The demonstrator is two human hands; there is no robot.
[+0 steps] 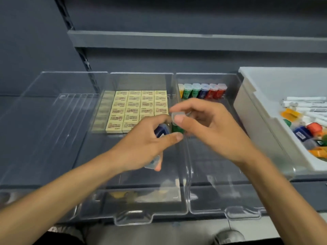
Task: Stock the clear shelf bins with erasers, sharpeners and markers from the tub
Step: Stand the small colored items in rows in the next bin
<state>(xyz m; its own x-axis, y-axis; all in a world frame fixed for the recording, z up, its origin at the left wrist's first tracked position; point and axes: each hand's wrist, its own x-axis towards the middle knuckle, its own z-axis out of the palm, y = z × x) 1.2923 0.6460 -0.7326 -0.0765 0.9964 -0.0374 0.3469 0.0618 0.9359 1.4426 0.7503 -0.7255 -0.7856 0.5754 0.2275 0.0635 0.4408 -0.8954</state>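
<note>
Green sharpener (177, 127) pinched in right grip (208, 128), blue sharpener (161, 130) in left grip (141, 147)

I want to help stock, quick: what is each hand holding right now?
The left hand grips a blue sharpener.
The right hand pinches a green sharpener.

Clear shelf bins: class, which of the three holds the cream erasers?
The middle bin, its erasers packed in rows. The right bin holds coloured sharpeners; the left bin shows no erasers.
</note>
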